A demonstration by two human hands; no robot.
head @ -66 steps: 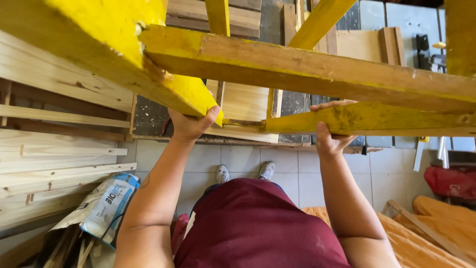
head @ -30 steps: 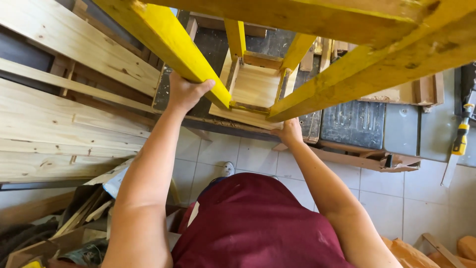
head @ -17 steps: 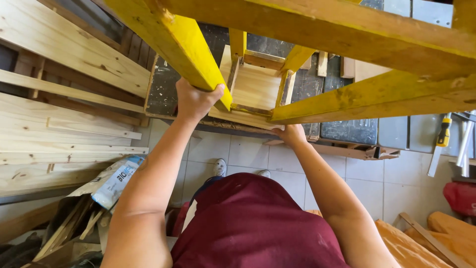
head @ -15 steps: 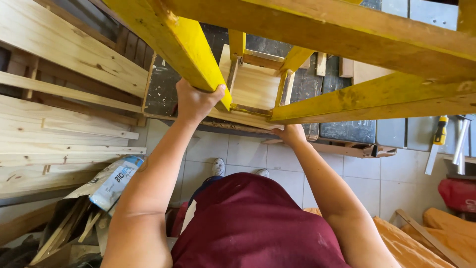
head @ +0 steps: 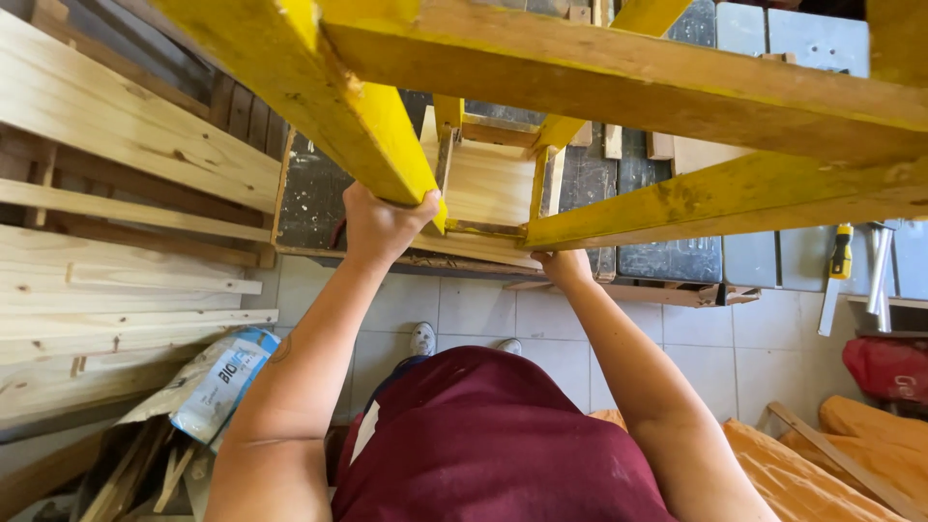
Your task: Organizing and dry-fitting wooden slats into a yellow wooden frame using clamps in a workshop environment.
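Note:
I hold a yellow-painted wooden frame (head: 619,87), like a stool turned on its side, up in front of me. My left hand (head: 382,224) grips the end of its left leg (head: 319,97). My right hand (head: 563,267) grips the end of the lower right leg (head: 715,198). Its far end with a bare wooden seat panel (head: 488,184) rests on a dark, scuffed workbench (head: 667,256). My dark red shirt fills the bottom middle, with my shoes on the tiled floor below.
Pale wooden planks (head: 116,222) are stacked at the left. A crumpled white and blue bag (head: 217,382) lies over wood scraps at lower left. A yellow-handled tool (head: 839,266) lies on the bench at right. Orange cloth (head: 851,454) and a red bag (head: 884,367) sit at lower right.
The frame has tipped and shifted slightly in my grip as my view swung; both hands stay closed on the same leg ends throughout.

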